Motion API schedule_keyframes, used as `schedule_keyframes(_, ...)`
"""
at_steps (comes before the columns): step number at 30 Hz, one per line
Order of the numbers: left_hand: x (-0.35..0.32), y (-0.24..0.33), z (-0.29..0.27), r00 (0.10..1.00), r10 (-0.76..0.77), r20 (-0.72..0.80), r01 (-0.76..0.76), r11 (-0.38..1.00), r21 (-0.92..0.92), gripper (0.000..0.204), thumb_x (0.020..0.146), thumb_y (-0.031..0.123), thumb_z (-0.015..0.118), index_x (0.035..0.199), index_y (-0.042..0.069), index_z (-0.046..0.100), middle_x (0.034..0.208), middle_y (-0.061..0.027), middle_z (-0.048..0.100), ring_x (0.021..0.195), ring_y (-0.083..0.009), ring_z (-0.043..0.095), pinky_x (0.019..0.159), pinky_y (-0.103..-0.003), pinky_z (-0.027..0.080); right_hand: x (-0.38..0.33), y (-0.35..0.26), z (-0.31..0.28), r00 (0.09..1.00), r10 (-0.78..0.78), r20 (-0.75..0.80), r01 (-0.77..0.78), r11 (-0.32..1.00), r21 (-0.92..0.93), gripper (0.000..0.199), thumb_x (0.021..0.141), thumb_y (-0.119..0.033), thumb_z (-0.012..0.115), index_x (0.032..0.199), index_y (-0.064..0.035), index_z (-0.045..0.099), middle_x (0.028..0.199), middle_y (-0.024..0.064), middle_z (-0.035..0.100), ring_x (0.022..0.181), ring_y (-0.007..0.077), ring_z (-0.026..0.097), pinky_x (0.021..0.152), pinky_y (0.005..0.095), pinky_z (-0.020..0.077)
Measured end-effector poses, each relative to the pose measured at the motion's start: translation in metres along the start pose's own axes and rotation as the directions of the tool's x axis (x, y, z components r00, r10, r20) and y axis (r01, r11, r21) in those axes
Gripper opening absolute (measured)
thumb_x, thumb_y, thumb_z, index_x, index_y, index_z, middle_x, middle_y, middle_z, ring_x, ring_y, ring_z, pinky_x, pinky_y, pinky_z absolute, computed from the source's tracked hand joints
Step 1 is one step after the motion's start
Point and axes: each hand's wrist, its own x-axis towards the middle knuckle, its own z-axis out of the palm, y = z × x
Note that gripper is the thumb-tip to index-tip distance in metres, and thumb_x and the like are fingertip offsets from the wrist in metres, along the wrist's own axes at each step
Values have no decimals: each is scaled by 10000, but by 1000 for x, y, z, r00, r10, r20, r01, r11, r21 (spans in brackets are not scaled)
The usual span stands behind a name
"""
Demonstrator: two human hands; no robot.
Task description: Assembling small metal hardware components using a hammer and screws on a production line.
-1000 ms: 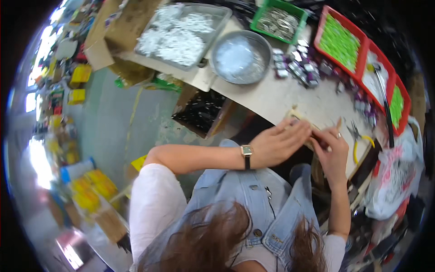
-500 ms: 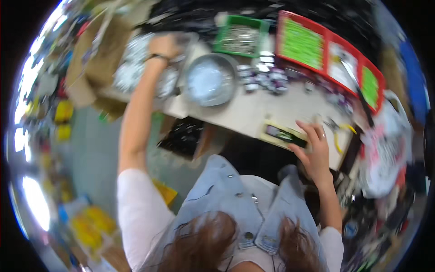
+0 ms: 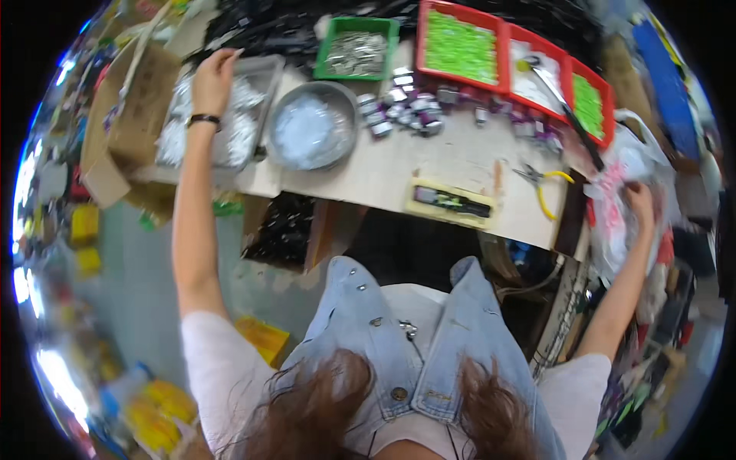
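Observation:
My left hand is over a translucent tray of small clear and silvery pieces. Its thumb and fingertips are pinched together, with something tiny and pale perhaps between them. At the far right, my right hand is at a white and pink plastic bag, its fingers curled; what they hold cannot be made out. A cream block with a dark insert lies at the table's near edge, apart from both hands.
Beside the tray stands a round metal bowl of clear pieces. Behind are a green bin of metal parts and red bins with green and white parts. Purple-silver pieces, yellow-handled pliers and a cardboard box surround the work area.
My right hand has left the cream block and swung right to the plastic bag. My left hand has risen from the tray's contents, its fingertips now pinched. The view has shifted and sharpened.

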Motion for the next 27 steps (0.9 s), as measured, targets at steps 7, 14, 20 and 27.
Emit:
schedule_keyframes(7,-67,165,-39,885,-55,462,200,941,-272,87,824,84,698,891,30,689,811,-55,689,726,-124,654,649,-248,513,8,73,-8,998,-38,-51,36,999,-23,259,864,-167,631,1018,41,639,969,101,663,854,165,601,776,304,485)
schedule_keyframes(14,-103,170,-7,835,204,511,-226,974,-20,114,724,127,726,830,87,726,728,-69,639,819,-274,575,738,-390,481,-98,-127,-24,815,-32,-578,222,940,260,329,949,-176,567,1206,29,568,1165,114,626,1081,184,578,942,309,437)
schedule_keyframes(20,-93,186,27,929,72,363,-5,983,-181,131,781,157,717,878,68,731,824,-89,702,723,-236,647,685,-320,504,-143,-325,67,879,129,-459,338,511,790,176,899,-16,588,1075,-17,582,1115,155,637,1061,213,594,963,329,443)
schedule_keyframes(27,-111,231,-23,830,-284,480,545,594,-591,169,869,116,675,933,-34,722,888,-62,721,795,-75,643,762,-225,508,-172,-461,147,920,-391,-28,142,267,953,185,814,119,618,977,33,597,952,109,652,881,182,663,778,294,554)
